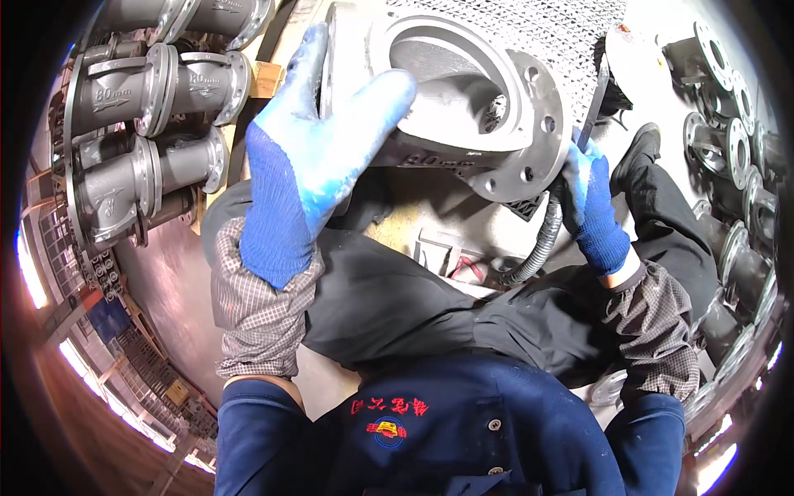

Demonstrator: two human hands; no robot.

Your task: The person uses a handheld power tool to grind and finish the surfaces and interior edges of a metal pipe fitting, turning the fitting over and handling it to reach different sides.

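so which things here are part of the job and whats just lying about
In the job:
grey flanged casting, left hand against it
dark bar-like tool, at right hand

Apparently lying about:
stacked castings, left
loose-looking castings, right

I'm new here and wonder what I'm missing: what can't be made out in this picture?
Head view: underside of the metal pipe piece, hidden by its own body.
Head view: upper end of the hose, hidden around that piece and the right hand.
Head view: uppermost stacked pipes, cut off by the top edge.
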